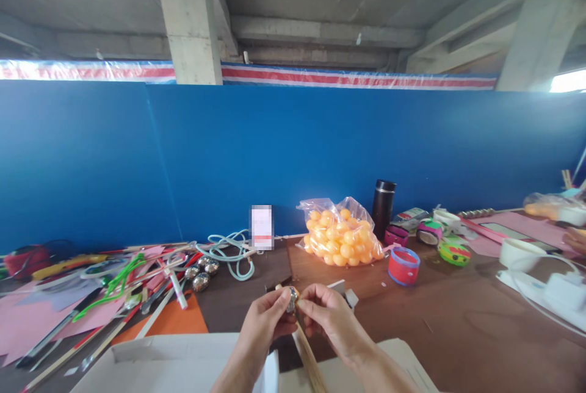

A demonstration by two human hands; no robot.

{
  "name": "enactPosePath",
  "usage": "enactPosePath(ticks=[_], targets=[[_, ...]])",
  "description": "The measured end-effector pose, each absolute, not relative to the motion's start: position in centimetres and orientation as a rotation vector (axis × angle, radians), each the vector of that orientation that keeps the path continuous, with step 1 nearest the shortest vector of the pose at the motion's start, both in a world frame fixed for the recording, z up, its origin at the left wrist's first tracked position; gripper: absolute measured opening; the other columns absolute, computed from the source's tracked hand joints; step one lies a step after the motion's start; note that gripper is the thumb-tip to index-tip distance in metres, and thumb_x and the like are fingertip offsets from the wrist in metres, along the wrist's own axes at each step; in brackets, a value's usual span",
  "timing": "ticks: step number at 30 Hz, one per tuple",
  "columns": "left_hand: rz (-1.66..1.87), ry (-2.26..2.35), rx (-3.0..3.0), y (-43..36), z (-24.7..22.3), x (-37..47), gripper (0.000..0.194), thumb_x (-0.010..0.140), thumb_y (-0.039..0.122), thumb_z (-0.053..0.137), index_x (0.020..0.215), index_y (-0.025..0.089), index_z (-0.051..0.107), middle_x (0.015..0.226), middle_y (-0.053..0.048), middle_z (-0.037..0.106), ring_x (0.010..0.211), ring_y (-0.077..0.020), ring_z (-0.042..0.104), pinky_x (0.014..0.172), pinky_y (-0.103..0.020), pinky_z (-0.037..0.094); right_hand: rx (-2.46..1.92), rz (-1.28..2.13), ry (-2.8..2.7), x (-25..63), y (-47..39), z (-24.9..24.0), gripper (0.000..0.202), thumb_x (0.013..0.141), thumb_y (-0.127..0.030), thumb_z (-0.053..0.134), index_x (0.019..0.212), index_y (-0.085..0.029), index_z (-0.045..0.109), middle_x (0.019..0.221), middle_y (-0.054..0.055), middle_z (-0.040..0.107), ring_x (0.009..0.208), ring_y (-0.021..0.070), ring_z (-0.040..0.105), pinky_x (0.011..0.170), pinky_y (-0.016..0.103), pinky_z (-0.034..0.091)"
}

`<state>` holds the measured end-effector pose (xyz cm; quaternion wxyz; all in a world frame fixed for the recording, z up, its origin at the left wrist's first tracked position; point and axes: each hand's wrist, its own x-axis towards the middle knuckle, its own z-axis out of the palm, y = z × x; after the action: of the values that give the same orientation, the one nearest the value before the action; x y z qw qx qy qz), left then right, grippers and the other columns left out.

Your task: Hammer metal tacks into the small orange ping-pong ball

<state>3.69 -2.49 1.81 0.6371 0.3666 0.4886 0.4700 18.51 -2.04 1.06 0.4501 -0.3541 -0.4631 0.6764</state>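
Observation:
My left hand (274, 315) is closed around a small shiny silver ball (292, 300), held up in front of me above the table. From the other side my right hand (327, 313) pinches at the ball's edge, its thumb and forefinger pressed together; a small yellowish bit shows at that spot, too small to name. Below both hands lies a hammer with a wooden handle (307, 353), its dark head partly hidden behind my fingers. Several similar silver balls (201, 282) rest in a cluster on the table to the left.
A clear bag of orange balls (341, 240) stands at the back, beside a black flask (383, 207). Red and blue tape rolls (403, 266) sit to the right. Pens, paper and tools (114, 283) crowd the left. In front is a white box (169, 350).

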Motion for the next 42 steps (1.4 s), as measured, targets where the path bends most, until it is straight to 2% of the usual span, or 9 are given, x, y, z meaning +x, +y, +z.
enactPosePath(ticks=[9, 14, 23, 30, 32, 34, 36, 38, 42], targets=[[1.072, 1.124, 0.893, -2.1, 0.6, 3.6, 0.055, 0.062, 0.053, 0.065, 0.096, 0.009, 0.066, 0.067, -0.005, 0.057, 0.057, -0.0113, 0.052, 0.056, -0.024, 0.047, -0.91, 1.647, -1.154, 18.5, -2.3, 1.6, 0.037, 0.067, -0.045, 0.068, 0.076, -0.013, 0.052, 0.059, -0.002, 0.053, 0.055, 0.0093, 0.051, 0.057, 0.027, 0.05], [1.086, 1.13, 0.891, -2.3, 1.0, 3.8, 0.054, 0.061, 0.052, 0.067, 0.094, 0.01, 0.066, 0.066, -0.006, 0.058, 0.055, -0.0112, 0.052, 0.054, -0.023, 0.046, -0.951, 1.65, -1.133, 18.4, -2.3, 1.5, 0.039, 0.064, -0.045, 0.069, 0.075, -0.013, 0.05, 0.058, -0.002, 0.053, 0.053, 0.0092, 0.051, 0.055, 0.027, 0.051], [1.097, 1.151, 0.874, -2.5, 1.1, 4.1, 0.053, 0.059, 0.05, 0.069, 0.094, 0.01, 0.066, 0.064, -0.004, 0.058, 0.054, -0.0112, 0.053, 0.055, -0.024, 0.047, -0.997, 1.581, -1.183, 18.2, -2.4, 1.6, 0.034, 0.069, -0.042, 0.066, 0.074, -0.015, 0.047, 0.055, -0.004, 0.052, 0.049, 0.0096, 0.051, 0.053, 0.028, 0.051], [1.169, 0.976, 0.738, -2.6, 2.1, 3.4, 0.036, 0.069, 0.038, 0.067, 0.09, 0.009, 0.065, 0.074, -0.008, 0.063, 0.061, -0.0111, 0.058, 0.057, -0.02, 0.05, -0.925, 1.558, -1.215, 18.1, -2.4, 1.7, 0.033, 0.078, -0.047, 0.055, 0.081, -0.016, 0.044, 0.06, -0.003, 0.05, 0.051, 0.0088, 0.047, 0.049, 0.024, 0.048], [1.224, 0.973, 0.663, -2.4, 2.1, 3.0, 0.031, 0.069, 0.032, 0.068, 0.089, 0.009, 0.064, 0.078, -0.01, 0.064, 0.063, -0.012, 0.06, 0.058, -0.021, 0.051, -1.03, 1.462, -1.284, 18.4, -2.2, 1.4, 0.031, 0.08, -0.048, 0.05, 0.08, -0.017, 0.045, 0.062, -0.002, 0.051, 0.047, 0.0085, 0.046, 0.043, 0.021, 0.042], [1.272, 0.971, 0.615, -2.2, 1.9, 2.6, 0.028, 0.07, 0.027, 0.068, 0.09, 0.008, 0.064, 0.08, -0.011, 0.065, 0.063, -0.0127, 0.061, 0.059, -0.022, 0.053, -1.189, 1.253, -1.441, 18.7, -2.3, 1.1, 0.029, 0.08, -0.046, 0.049, 0.076, -0.018, 0.047, 0.066, 0.0, 0.055, 0.05, 0.01, 0.049, 0.046, 0.021, 0.039], [1.311, 0.958, 0.592, -2.1, 1.7, 2.3, 0.025, 0.071, 0.023, 0.066, 0.091, 0.008, 0.063, 0.082, -0.012, 0.066, 0.063, -0.0128, 0.061, 0.061, -0.023, 0.054, -1.356, 0.997, -1.665, 19.1, -2.6, 0.8, 0.026, 0.078, -0.043, 0.052, 0.072, -0.018, 0.052, 0.068, 0.001, 0.058, 0.06, 0.0128, 0.054, 0.054, 0.022, 0.037], [1.347, 0.946, 0.574, -2.0, 1.6, 2.2, 0.023, 0.073, 0.021, 0.065, 0.091, 0.008, 0.063, 0.083, -0.012, 0.066, 0.065, -0.013, 0.062, 0.063, -0.024, 0.054, -1.5, 0.825, -1.871, 19.2, -3.2, 0.6, 0.023, 0.07, -0.042, 0.06, 0.072, -0.019, 0.056, 0.071, 0.002, 0.061, 0.065, 0.0149, 0.055, 0.056, 0.023, 0.034], [1.431, 0.954, 0.53, -1.6, 1.4, 1.6, 0.02, 0.074, 0.018, 0.063, 0.092, 0.008, 0.062, 0.088, -0.012, 0.067, 0.07, -0.0139, 0.064, 0.069, -0.024, 0.054, -1.659, 0.774, -2.043, 18.6, -4.2, -0.1, 0.031, 0.053, -0.037, 0.072, 0.074, -0.02, 0.058, 0.079, 0.004, 0.063, 0.067, 0.018, 0.056, 0.055, 0.024, 0.03]])
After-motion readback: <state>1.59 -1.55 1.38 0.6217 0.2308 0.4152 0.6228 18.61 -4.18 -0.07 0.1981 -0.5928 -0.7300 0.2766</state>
